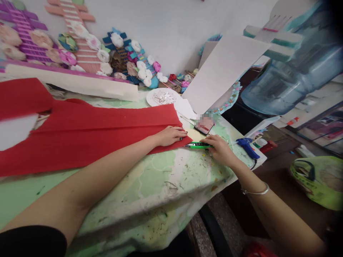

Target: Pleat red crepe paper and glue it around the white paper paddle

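Observation:
A long red sheet that looks like crepe paper [115,125], with fold lines along it, stretches over the table from the left. My left hand [171,136] lies flat on its right end, fingers stretched out and pressing it down. In my right hand [219,148] is a green and black utility knife [197,145], my fingers wrapped round it. The knife's tip points left and meets the sheet's right corner, close to my left fingertips. Whether the blade is under or over the sheet I cannot tell.
Behind my hands lie a phone [205,125] and a white plate [160,101] of small pale strips. A blue glue gun [248,147] rests at the table's right corner. Paper-flower crafts [88,53] lean on the wall. A water bottle [292,82] stands right of the table.

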`<state>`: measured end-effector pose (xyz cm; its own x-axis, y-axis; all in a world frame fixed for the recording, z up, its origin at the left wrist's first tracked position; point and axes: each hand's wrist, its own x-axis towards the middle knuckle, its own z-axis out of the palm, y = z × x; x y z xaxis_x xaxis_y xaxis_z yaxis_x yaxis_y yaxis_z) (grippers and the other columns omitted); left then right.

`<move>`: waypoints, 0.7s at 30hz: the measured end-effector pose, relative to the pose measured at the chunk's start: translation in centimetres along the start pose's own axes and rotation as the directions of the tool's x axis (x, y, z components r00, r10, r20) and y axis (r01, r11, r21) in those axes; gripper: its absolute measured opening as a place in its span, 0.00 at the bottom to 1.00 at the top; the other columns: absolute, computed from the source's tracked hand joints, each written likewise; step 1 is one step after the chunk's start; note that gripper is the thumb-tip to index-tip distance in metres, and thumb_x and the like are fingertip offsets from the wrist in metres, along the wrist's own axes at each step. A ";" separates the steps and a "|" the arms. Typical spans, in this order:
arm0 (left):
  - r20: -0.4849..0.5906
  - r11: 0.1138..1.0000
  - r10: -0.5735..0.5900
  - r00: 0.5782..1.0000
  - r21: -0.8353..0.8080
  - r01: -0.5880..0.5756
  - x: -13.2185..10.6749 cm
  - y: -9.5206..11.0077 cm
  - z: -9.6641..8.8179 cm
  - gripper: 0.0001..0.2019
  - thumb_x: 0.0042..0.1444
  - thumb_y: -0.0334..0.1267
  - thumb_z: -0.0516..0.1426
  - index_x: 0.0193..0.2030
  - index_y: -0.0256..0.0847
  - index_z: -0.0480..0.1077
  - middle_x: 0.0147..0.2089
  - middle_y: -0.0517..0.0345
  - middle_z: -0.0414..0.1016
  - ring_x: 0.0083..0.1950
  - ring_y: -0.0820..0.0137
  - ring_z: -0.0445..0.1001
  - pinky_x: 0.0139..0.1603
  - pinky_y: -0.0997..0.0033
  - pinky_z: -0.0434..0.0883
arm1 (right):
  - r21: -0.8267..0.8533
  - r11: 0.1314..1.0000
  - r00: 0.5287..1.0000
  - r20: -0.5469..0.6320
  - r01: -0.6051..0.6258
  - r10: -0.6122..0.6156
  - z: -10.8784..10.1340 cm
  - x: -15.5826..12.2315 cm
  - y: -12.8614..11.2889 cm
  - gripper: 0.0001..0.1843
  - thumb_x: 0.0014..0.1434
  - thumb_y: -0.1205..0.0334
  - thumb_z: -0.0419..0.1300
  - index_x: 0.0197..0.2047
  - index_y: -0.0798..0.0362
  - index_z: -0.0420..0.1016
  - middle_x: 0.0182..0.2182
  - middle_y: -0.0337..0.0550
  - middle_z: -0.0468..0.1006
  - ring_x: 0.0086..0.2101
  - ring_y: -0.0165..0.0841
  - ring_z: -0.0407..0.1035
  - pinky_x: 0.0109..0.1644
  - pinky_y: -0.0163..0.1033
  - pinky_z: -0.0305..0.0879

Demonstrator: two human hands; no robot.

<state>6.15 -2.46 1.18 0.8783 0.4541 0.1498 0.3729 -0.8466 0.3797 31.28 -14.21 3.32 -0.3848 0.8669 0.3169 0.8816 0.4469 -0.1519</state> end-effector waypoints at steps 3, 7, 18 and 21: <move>-0.001 1.000 0.009 1.000 0.013 -0.009 0.0 0.0 0.0 0.21 0.66 0.33 0.46 0.64 0.53 0.64 0.68 0.62 0.62 0.70 0.63 0.55 0.65 0.56 0.53 | 0.007 1.000 1.000 0.019 0.005 -0.005 0.3 0.6 -0.5 0.26 0.49 0.77 0.52 0.49 0.54 0.77 0.42 0.52 0.76 0.44 0.43 0.66 0.49 0.48 0.62; 0.001 0.999 0.015 1.000 0.044 -0.015 -0.1 0.0 0.2 0.22 0.66 0.33 0.46 0.64 0.52 0.63 0.68 0.62 0.62 0.70 0.63 0.54 0.64 0.56 0.54 | -0.001 1.000 0.999 0.025 0.022 -0.022 0.3 0.7 -0.7 0.26 0.48 0.78 0.51 0.48 0.55 0.77 0.42 0.52 0.75 0.43 0.44 0.66 0.48 0.48 0.62; -0.024 1.000 0.014 1.000 -0.005 -0.014 -0.1 -0.1 0.1 0.22 0.65 0.31 0.47 0.64 0.49 0.63 0.68 0.59 0.61 0.70 0.64 0.54 0.67 0.56 0.54 | -0.001 1.000 1.000 -0.024 0.002 -0.002 -0.5 -1.0 0.0 0.24 0.48 0.77 0.52 0.47 0.54 0.78 0.42 0.51 0.76 0.44 0.45 0.67 0.48 0.50 0.63; -0.039 0.999 0.029 0.999 -0.025 -0.030 -0.1 -0.1 0.0 0.22 0.65 0.31 0.48 0.64 0.46 0.63 0.68 0.58 0.62 0.70 0.65 0.55 0.68 0.58 0.53 | 0.007 1.000 1.000 -0.023 0.005 -0.005 -0.3 -0.6 -0.2 0.24 0.48 0.77 0.52 0.47 0.53 0.78 0.42 0.51 0.77 0.43 0.45 0.67 0.48 0.50 0.63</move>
<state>6.02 -2.38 1.11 0.8764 0.4396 0.1967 0.3386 -0.8528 0.3975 31.40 -14.94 3.43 -0.3827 0.8595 0.3387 0.8777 0.4527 -0.1571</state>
